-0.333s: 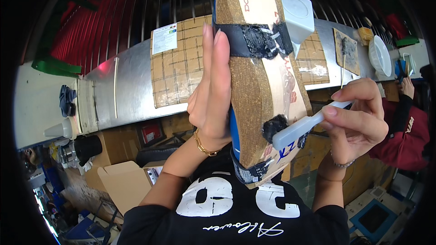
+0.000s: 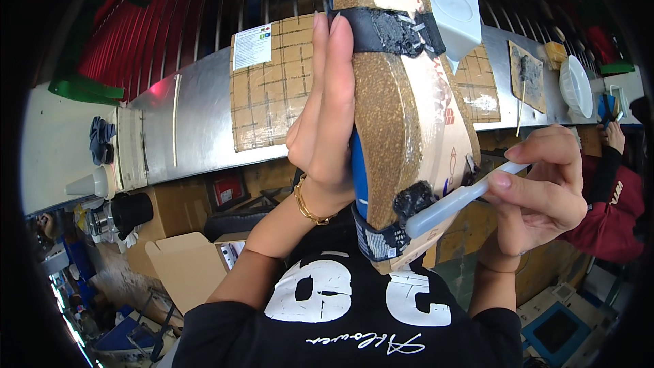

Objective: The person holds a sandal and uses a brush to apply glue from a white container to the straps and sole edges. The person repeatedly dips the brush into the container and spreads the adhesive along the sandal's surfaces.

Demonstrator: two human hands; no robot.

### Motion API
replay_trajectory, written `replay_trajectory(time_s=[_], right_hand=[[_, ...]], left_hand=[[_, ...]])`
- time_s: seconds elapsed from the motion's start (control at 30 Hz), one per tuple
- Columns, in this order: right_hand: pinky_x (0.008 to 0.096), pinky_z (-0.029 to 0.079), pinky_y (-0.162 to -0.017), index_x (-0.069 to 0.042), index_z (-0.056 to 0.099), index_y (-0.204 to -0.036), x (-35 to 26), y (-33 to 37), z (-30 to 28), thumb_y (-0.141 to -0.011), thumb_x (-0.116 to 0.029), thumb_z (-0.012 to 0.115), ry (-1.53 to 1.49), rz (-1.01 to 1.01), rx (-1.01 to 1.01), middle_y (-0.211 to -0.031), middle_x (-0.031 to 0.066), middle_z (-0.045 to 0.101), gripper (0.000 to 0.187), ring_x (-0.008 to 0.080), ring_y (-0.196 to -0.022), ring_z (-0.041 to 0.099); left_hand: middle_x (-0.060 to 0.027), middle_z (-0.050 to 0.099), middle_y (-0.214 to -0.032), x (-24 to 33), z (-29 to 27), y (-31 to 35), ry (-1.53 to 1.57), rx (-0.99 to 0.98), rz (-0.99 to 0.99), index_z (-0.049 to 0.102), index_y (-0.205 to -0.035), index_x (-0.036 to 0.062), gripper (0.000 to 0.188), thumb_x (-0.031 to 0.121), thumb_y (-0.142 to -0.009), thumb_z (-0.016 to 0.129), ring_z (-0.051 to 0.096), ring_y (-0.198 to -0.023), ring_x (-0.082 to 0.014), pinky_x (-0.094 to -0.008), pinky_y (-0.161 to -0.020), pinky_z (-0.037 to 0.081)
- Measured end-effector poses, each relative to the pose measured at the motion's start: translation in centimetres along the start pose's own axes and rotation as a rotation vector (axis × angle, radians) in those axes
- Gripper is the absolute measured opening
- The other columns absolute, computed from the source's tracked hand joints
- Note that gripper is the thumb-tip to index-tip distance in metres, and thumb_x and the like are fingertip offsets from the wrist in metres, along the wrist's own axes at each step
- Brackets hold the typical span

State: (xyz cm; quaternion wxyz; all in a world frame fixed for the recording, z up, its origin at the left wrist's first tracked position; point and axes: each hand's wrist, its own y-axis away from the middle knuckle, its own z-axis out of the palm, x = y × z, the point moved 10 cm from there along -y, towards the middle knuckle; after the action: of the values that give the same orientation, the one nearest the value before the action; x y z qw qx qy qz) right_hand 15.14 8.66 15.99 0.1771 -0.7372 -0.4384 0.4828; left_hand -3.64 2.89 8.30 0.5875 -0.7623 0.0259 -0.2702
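A sandal [image 2: 388, 119] with a brown cork sole stands upright before me, its underside facing me, over a blue form. A black strap [image 2: 378, 31] wraps across its upper part, smeared with black stuff at the middle. My left hand [image 2: 330, 116] holds the sandal along its left side, fingers straight up against the cork and the thumb hidden. Between thumb and fingers my right hand [image 2: 541, 187] pinches a whitish plastic spatula [image 2: 453, 206]. The spatula's tip lies at a black patch [image 2: 414, 199] low on the sole, seen nearly edge-on.
A metal bench [image 2: 194, 116] carries a cardboard box [image 2: 266, 95], a white square container [image 2: 455, 17], a stained board [image 2: 524, 75] with a thin stick and a white bowl [image 2: 576, 86]. At right, a co-worker's hand [image 2: 614, 135] shows beyond a maroon sleeve. Below left sits an opened carton [image 2: 185, 269].
The sandal has moved up in the view and slightly right, with my left hand on it. The spatula has turned from its flat face to nearly edge-on by the black patch.
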Motion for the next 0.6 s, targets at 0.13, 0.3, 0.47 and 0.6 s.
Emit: replay_trajectory(time_s=[0.13, 0.3, 0.47, 0.6], right_hand=[[0.0339, 0.036, -0.072, -0.016, 0.078, -0.082, -0.2, -0.1, 0.4, -0.059, -0.014, 0.084, 0.002, -0.087, -0.115, -0.086, 0.0057, 0.061, 0.024, 0.0212, -0.078, 0.052], [0.0338, 0.036, -0.070, -0.016, 0.079, -0.081, -0.4, -1.4, 0.6, -0.056, -0.011, 0.082, 0.012, -0.135, -0.210, -0.085, 0.0047, 0.063, 0.025, 0.0201, -0.077, 0.052], [0.0330, 0.037, -0.069, -0.015, 0.080, -0.078, 0.1, -3.2, 1.4, -0.053, -0.014, 0.081, -0.009, -0.196, -0.333, -0.083, 0.0054, 0.064, 0.025, 0.0197, -0.075, 0.053], [0.0310, 0.035, -0.067, -0.014, 0.080, -0.073, 0.7, -4.6, 2.3, -0.055, -0.022, 0.081, -0.093, -0.151, -0.435, -0.079, 0.0062, 0.064, 0.020, 0.0182, -0.072, 0.054]], left_hand=[[-0.0374, 0.056, -0.132, 1.3, -0.3, -0.8, -0.050, -0.078, -0.119, 0.053, -0.132, -0.0182, 0.062, 0.013, -0.084, 0.076, 0.065, -0.117, -0.0408, -0.0356, -0.084, 0.060], [-0.0374, 0.056, -0.131, 1.2, 0.0, -1.0, -0.031, -0.117, -0.158, 0.055, -0.133, -0.0149, 0.062, 0.012, -0.081, 0.077, 0.069, -0.109, -0.0385, -0.0349, -0.079, 0.061], [-0.0169, 0.074, -0.111, 0.9, 0.8, -0.3, -0.047, -0.206, -0.157, 0.048, -0.143, -0.0097, 0.075, 0.016, -0.080, 0.081, 0.074, -0.087, -0.0170, -0.0271, -0.074, 0.060], [-0.0145, 0.075, -0.104, 1.0, 1.7, 0.1, 0.033, -0.239, -0.114, 0.042, -0.148, -0.0078, 0.088, 0.019, -0.076, 0.086, 0.075, -0.088, -0.0195, -0.0289, -0.075, 0.060]])
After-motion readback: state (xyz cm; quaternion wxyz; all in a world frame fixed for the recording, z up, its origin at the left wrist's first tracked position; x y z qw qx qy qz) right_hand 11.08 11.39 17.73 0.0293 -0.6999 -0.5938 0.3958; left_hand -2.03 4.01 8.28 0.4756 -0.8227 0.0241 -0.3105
